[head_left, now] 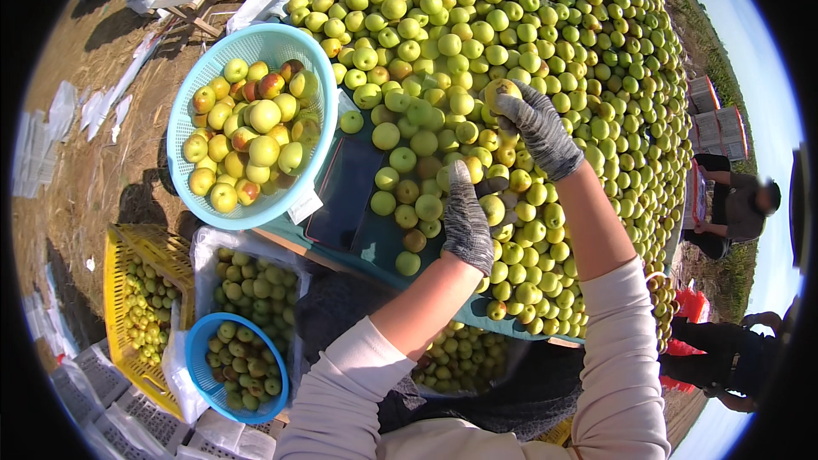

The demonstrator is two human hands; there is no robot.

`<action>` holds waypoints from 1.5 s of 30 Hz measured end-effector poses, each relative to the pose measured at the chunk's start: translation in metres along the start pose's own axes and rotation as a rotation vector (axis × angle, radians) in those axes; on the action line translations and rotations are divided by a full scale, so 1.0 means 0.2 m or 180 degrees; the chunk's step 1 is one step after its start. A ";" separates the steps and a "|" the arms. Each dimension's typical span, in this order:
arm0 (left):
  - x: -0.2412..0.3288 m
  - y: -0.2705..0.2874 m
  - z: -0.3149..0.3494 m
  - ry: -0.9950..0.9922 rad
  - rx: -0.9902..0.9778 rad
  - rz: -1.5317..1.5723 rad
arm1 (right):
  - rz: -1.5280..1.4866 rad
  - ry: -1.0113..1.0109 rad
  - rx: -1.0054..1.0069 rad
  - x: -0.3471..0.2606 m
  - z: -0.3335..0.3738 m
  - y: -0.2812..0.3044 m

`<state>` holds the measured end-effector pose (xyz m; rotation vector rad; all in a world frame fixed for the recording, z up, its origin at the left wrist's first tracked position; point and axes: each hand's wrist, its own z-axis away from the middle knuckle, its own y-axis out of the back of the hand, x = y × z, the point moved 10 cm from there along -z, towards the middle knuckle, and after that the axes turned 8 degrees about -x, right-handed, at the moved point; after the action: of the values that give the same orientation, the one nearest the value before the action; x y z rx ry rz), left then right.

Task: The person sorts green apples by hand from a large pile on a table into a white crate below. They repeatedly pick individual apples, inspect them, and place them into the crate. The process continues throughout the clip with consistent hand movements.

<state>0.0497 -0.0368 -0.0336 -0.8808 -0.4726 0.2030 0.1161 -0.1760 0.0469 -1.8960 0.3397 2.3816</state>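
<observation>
Left hand: grey knit glove with dark fingers [468,226], thumb and fingers curled round a plain yellow-green round fruit [492,209]; gripping it at the near edge of the heap.
Right hand: grey-and-black striped knit glove [545,132], fingertips pinching a yellowish round fruit with a brownish patch [499,94], raised just over the heap; farther from the body than the left.
Heap: loose green apple-like fruits [588,77], spread beyond and right of both hands, some with brown or reddish skin.
Table: dark green covered surface [375,249], fruit lying on its near part.
Basket: large pale-blue perforated plastic basket [209,211], left of the hands, holding yellow-green and red-blushed fruit.
Tag: small white rectangular tag [305,205] at the basket's near rim; faint print, not legible.
Panel: dark flat rectangular panel [345,192], between basket and fruit; no readable marking.
Lower left: yellow plastic crate [119,324] and small bright-blue plastic bowl [195,358], both with green fruit.
Far right: red-and-white boxes [720,132], printing too small to read; two people [734,204] nearby.
</observation>
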 end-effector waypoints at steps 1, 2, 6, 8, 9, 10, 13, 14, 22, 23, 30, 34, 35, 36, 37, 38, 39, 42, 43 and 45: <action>-0.01 0.00 0.00 0.0117 0.0063 0.0036 | -0.0183 -0.0306 0.0023 0.05 0.05 0.00; 0.00 -0.01 0.00 0.0124 -0.0018 -0.0001 | -0.0492 -0.0502 0.0004 0.08 0.10 -0.01; 0.01 -0.02 0.00 0.0210 0.0011 -0.0089 | -0.1536 -0.0416 -0.0149 0.08 0.31 -0.09; 0.04 -0.08 -0.02 0.0089 -0.0356 -0.0612 | -0.1383 -0.0245 -0.0128 0.05 0.40 -0.09; 0.06 -0.10 0.00 -0.0078 -0.0476 -0.0814 | -0.1425 -0.0255 -0.0194 0.03 0.45 -0.10; 0.07 -0.13 0.00 -0.0173 -0.0613 -0.0945 | -0.1462 -0.0309 -0.0189 0.03 0.49 -0.10; 0.05 -0.17 0.01 -0.0206 -0.0823 -0.1153 | -0.1075 -0.0204 0.0228 0.01 0.58 -0.08; 0.04 -0.18 0.02 -0.0165 -0.0917 -0.1130 | -0.0927 -0.0095 0.0275 -0.01 0.62 -0.09; -0.08 -0.34 0.18 0.0006 -0.1875 -0.2072 | 0.1476 0.0222 0.0656 -0.19 0.86 -0.14; -0.06 -0.34 0.20 -0.0085 -0.1847 -0.2016 | 0.1576 0.0083 0.0651 -0.17 0.88 -0.14; 0.08 -0.28 0.33 -0.1094 -0.1470 -0.1982 | 0.0605 0.0040 0.1187 0.05 1.11 -0.13; 0.14 -0.27 0.48 -0.1549 -0.1286 -0.2570 | 0.0934 -0.0166 0.1080 0.18 1.27 -0.19; 0.15 -0.25 0.52 -0.1555 -0.1273 -0.2651 | 0.0919 -0.0154 0.1078 0.21 1.31 -0.21; 0.18 -0.24 0.56 -0.1623 -0.1183 -0.2742 | 0.0904 -0.0156 0.1111 0.24 1.35 -0.24; 0.21 -0.23 0.60 -0.1765 -0.1090 -0.2809 | 0.0792 -0.0386 0.1070 0.30 1.40 -0.26; 0.24 -0.22 0.64 -0.1826 -0.0979 -0.2918 | 0.0733 -0.0379 0.1071 0.32 1.45 -0.29; 0.27 -0.20 0.67 -0.1746 -0.0969 -0.2674 | 0.0847 -0.0367 0.1040 0.32 1.49 -0.32; 0.35 -0.09 0.78 -0.1263 -0.1166 -0.1875 | 0.0947 0.0042 0.1119 0.29 1.62 -0.42; 0.44 -0.06 0.85 -0.1423 -0.1213 -0.1859 | 0.0908 -0.0060 0.1137 0.30 1.67 -0.43; 0.66 0.05 0.98 -0.1876 -0.1189 -0.1791 | 0.1309 0.0071 0.1155 0.26 1.79 -0.47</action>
<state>0.0724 0.1520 0.1061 -1.0093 -1.3166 -0.1590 -0.2177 -0.0106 0.0602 -1.8165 1.1759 2.3059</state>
